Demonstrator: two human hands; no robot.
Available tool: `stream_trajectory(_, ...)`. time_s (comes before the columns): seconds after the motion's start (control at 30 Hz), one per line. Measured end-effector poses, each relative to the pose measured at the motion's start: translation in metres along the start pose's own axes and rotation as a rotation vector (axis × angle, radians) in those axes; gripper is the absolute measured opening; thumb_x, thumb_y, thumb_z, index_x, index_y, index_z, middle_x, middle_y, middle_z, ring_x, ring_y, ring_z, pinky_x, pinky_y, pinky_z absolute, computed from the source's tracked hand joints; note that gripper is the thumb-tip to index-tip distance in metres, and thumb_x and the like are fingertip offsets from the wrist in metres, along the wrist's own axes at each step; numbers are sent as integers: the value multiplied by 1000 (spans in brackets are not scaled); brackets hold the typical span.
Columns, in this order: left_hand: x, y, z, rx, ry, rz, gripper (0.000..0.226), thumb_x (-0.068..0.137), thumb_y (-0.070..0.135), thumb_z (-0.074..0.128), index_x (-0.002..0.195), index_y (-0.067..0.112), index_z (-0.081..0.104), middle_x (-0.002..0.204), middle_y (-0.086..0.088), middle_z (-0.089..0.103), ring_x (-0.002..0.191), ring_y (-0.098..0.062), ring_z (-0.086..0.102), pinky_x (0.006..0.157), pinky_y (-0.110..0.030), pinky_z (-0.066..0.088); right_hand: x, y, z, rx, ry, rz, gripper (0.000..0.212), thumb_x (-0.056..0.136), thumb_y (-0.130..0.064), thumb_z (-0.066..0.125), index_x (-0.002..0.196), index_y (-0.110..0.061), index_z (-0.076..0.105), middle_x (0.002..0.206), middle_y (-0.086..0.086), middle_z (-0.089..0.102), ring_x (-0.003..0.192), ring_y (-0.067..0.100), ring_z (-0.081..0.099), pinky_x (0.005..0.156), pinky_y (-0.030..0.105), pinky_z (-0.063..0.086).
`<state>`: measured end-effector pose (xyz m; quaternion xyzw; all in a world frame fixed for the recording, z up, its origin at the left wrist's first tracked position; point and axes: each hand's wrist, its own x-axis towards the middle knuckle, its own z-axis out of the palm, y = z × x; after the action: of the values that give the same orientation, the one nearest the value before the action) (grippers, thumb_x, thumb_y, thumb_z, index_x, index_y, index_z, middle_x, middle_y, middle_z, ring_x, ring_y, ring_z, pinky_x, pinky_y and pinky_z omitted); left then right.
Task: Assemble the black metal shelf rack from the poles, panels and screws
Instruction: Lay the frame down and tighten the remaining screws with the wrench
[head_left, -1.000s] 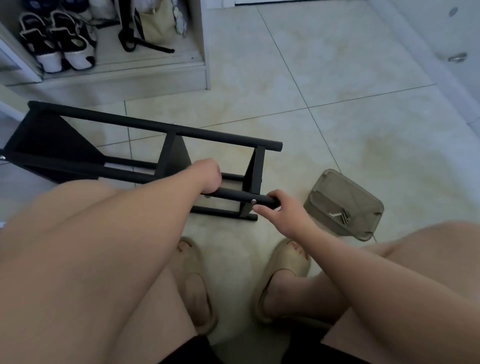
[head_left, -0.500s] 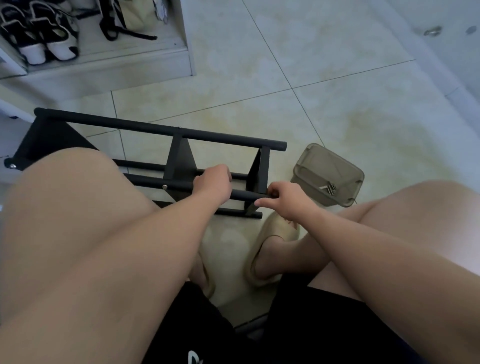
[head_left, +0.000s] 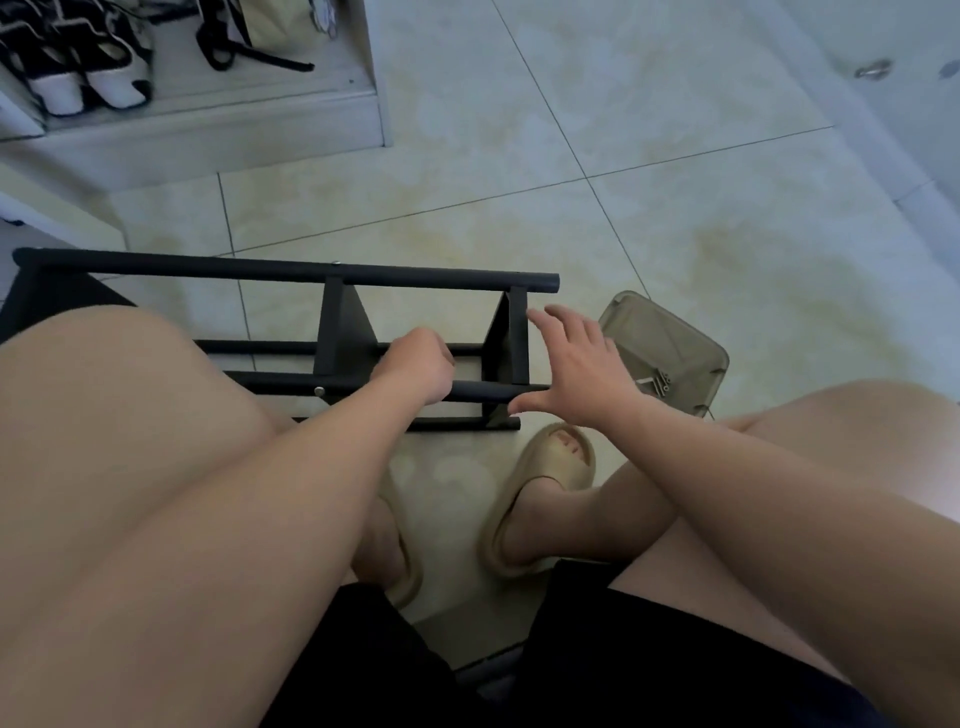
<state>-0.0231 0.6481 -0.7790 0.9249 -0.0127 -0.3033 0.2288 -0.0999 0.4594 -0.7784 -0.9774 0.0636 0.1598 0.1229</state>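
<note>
The black metal shelf rack lay on its side on the tiled floor. Your left hand was clenched round its near round pole. Your right hand was spread beside the end panel, grasping nothing. Held one-handed, the rack could have rolled into the translucent tan plastic box and scattered the screws.
</note>
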Motion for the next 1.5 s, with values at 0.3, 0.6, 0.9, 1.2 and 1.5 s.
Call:
stream_trajectory(0.3,24,5,-6,99,-183,-35,32,95,7,49,120,7,67,121,-14,66,112,-33,62,101,-42,50,48,13,-14,-299,-201,-253,148,47,-102,51,158,-34,-19,164,6,-32,150,36,-30,119,64,-9)
stream_trajectory(0.6,50,10,-4,11,-429,104,22,84,24,77,106,24,78,97,10,72,96,-13,64,93,-28,49,50,19,-7,-263,-158,-295,145,49,-102,49,159,-33,-16,165,5,-30,151,33,-28,122,61,-6)
stream_trajectory(0.9,64,19,19,-123,-513,178,18,86,22,72,75,36,73,77,16,74,82,-9,69,82,-25,51,50,22,-4,-257,-139,-266,149,45,-104,46,159,-30,-17,164,5,-32,151,33,-29,118,64,-9)
stream_trajectory(1.2,68,20,23,-354,-598,75,17,88,-3,66,91,12,75,88,-5,75,76,-11,71,69,-17,56,53,22,-4,-184,-167,-245,152,44,-102,54,160,-31,-13,164,1,-32,151,30,-28,118,67,-4)
stream_trajectory(1.5,70,24,29,-191,-511,140,27,80,11,66,59,26,74,65,7,70,67,-18,61,71,-28,50,53,20,-6,-137,-184,-240,151,45,-99,59,160,-32,-11,164,-1,-32,150,28,-31,119,65,-3)
